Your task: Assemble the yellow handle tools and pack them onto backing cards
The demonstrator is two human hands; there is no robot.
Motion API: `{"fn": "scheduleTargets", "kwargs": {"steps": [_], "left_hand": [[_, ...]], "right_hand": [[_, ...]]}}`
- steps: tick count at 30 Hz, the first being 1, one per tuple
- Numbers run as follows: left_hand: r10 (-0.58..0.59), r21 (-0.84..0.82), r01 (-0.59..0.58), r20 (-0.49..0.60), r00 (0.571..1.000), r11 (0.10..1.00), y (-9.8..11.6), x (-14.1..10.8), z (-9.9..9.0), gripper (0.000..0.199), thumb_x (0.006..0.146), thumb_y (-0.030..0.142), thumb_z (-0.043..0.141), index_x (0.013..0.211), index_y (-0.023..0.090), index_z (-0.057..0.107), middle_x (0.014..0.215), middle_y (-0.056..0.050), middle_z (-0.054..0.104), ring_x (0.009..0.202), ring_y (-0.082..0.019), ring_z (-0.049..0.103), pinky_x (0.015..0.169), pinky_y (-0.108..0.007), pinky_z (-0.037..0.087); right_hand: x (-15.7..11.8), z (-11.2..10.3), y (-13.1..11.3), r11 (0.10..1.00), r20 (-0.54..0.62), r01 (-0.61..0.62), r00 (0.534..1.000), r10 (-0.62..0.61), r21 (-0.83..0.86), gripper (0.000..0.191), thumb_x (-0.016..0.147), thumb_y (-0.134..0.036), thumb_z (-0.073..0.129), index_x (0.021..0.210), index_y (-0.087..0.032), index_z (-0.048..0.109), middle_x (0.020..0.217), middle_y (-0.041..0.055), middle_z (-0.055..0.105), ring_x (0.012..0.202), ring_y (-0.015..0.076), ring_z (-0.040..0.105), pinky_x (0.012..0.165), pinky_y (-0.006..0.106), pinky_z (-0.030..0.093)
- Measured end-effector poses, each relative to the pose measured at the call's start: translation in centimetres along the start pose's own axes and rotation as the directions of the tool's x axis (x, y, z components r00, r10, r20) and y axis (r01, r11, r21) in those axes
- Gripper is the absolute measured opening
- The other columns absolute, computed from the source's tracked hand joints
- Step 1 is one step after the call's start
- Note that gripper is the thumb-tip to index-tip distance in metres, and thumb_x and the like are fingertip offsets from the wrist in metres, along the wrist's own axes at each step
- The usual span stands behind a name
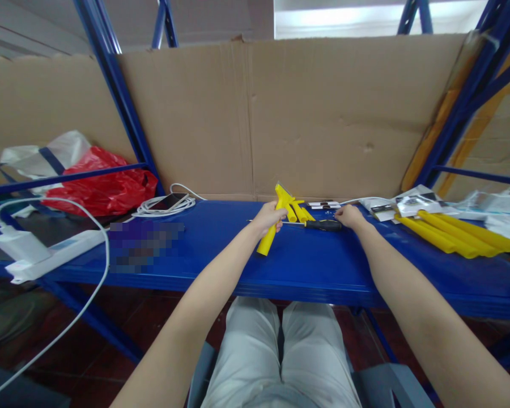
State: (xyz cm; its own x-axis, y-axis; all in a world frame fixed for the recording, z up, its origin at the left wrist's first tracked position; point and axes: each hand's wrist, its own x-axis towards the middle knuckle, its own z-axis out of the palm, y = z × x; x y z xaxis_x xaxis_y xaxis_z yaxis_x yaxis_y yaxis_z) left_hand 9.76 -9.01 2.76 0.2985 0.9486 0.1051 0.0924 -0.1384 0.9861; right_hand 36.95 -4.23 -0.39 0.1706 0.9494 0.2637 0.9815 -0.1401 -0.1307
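Observation:
My left hand is wrapped round the handle of a yellow scraper-like tool, its wide head pointing up and away. Just right of it lie more yellow pieces on the blue table. A screwdriver with a black handle rests in front of them, its shaft towards my left hand. My right hand is at the end of that handle, fingers pressed together near some tiny parts; what they hold, if anything, is too small to name.
Yellow tubes and plastic packets lie on the right. To the left are a phone with a coiled white cable, a red bag and a white power strip. Cardboard stands behind the table.

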Motion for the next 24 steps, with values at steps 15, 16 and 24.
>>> {"fn": "scheduleTargets", "kwargs": {"steps": [15,16,24], "left_hand": [[-0.037,0.019,0.036,0.086,0.996,0.999,-0.1,-0.1,0.2,0.015,0.079,0.004,0.048,0.078,0.019,0.045,0.047,0.011,0.038,0.030,-0.003,0.034,0.036,-0.017,0.028],[-0.040,0.016,0.039,0.096,0.995,0.999,-0.2,-0.1,0.2,0.015,0.079,0.005,0.048,0.079,0.019,0.045,0.047,0.011,0.038,0.031,-0.003,0.034,0.036,-0.017,0.028],[-0.070,0.015,0.068,0.143,0.987,0.998,-0.2,-0.2,0.3,0.014,0.080,0.005,0.047,0.079,0.019,0.045,0.047,0.011,0.038,0.031,-0.003,0.034,0.036,-0.018,0.027]], "right_hand": [[-0.4,-0.2,-0.4,0.998,0.002,-0.051,0.999,0.051,0.027,0.018,0.079,-0.025,0.061,0.088,-0.016,0.075,0.093,0.0127,0.072,0.091,0.0226,0.067,0.075,0.025,0.049],[-0.5,-0.3,-0.5,0.998,0.009,-0.062,0.998,0.062,0.028,0.019,0.079,-0.024,0.061,0.088,-0.015,0.074,0.094,0.0133,0.072,0.092,0.0230,0.067,0.075,0.026,0.049],[-0.8,-0.9,-1.1,0.994,0.055,-0.104,0.993,0.103,0.027,0.022,0.078,-0.020,0.058,0.092,-0.013,0.073,0.095,0.0147,0.072,0.094,0.0242,0.067,0.077,0.027,0.050]]}}
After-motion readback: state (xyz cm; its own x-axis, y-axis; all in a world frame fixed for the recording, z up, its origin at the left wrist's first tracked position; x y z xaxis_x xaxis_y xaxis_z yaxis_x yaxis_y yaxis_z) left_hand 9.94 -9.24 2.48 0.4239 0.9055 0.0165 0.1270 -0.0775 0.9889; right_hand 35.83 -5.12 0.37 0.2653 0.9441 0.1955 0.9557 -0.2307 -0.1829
